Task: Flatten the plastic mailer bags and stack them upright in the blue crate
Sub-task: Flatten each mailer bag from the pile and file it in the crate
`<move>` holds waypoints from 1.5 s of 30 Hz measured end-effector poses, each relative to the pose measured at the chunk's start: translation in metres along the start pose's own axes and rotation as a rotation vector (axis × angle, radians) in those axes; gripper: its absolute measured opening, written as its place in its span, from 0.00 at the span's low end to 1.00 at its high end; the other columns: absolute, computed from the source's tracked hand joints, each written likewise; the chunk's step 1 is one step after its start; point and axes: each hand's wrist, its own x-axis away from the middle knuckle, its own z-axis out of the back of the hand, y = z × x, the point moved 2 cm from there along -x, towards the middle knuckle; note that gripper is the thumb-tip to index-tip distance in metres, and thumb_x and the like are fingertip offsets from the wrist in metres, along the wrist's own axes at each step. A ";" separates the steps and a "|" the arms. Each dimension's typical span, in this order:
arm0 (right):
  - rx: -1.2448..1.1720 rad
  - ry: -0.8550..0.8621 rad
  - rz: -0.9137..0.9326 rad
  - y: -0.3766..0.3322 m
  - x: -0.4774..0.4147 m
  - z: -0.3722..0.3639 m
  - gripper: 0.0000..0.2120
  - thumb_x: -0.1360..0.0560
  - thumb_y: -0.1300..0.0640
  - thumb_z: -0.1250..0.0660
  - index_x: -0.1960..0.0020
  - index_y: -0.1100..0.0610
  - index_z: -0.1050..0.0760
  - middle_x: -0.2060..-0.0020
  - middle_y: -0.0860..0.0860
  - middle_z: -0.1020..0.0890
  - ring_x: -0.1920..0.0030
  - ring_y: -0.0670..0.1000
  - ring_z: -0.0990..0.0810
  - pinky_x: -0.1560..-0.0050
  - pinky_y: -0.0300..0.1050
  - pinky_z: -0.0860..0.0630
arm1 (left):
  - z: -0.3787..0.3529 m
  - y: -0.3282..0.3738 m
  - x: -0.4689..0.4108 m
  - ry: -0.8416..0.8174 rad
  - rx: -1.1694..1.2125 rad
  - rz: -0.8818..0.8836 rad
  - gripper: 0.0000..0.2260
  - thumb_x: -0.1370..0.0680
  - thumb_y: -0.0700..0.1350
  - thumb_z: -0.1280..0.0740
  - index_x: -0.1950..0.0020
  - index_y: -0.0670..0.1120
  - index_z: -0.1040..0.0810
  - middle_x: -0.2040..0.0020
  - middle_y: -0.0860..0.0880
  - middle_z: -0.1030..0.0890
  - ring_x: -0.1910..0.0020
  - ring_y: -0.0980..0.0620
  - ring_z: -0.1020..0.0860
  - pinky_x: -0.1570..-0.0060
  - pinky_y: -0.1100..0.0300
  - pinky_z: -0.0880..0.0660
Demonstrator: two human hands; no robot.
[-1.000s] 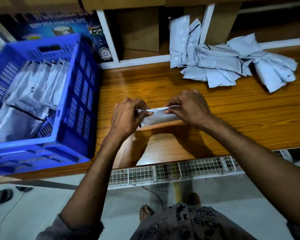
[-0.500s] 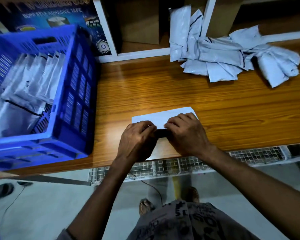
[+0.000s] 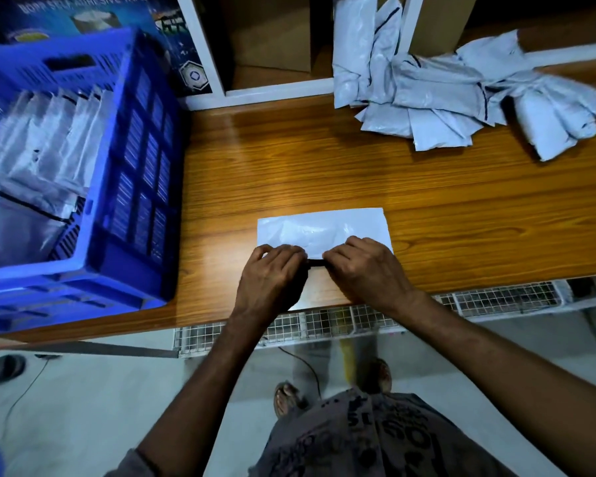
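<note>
A white plastic mailer bag (image 3: pixel 320 227) lies flat on the wooden table (image 3: pixel 461 228), near its front edge. My left hand (image 3: pixel 270 282) and my right hand (image 3: pixel 367 270) sit side by side on the bag's near edge. Their curled fingers pinch that edge, and a black strip shows between them. The blue crate (image 3: pixel 141 187) stands at the left end of the table, with several grey-white mailers (image 3: pixel 45 142) leaning upright inside it. A loose heap of crumpled mailers (image 3: pixel 461 98) lies at the back right.
White shelving (image 3: pixel 272 91) with brown cardboard boxes and a blue tape carton (image 3: pixel 83 15) rises behind the table. A wire mesh rack (image 3: pixel 358 318) runs under the front edge. Below it are the floor, a cable and my feet.
The mailer, held up between both hands a second ago, now lies flat on the table. Both hands have come down and toward me to its near edge.
</note>
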 end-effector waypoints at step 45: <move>-0.027 -0.356 -0.279 -0.001 -0.009 0.005 0.32 0.17 0.40 0.47 0.18 0.53 0.47 0.17 0.52 0.51 0.18 0.53 0.55 0.20 0.58 0.50 | -0.003 -0.024 0.009 -0.534 0.107 0.392 0.41 0.19 0.72 0.56 0.16 0.47 0.61 0.16 0.50 0.62 0.17 0.52 0.61 0.19 0.50 0.59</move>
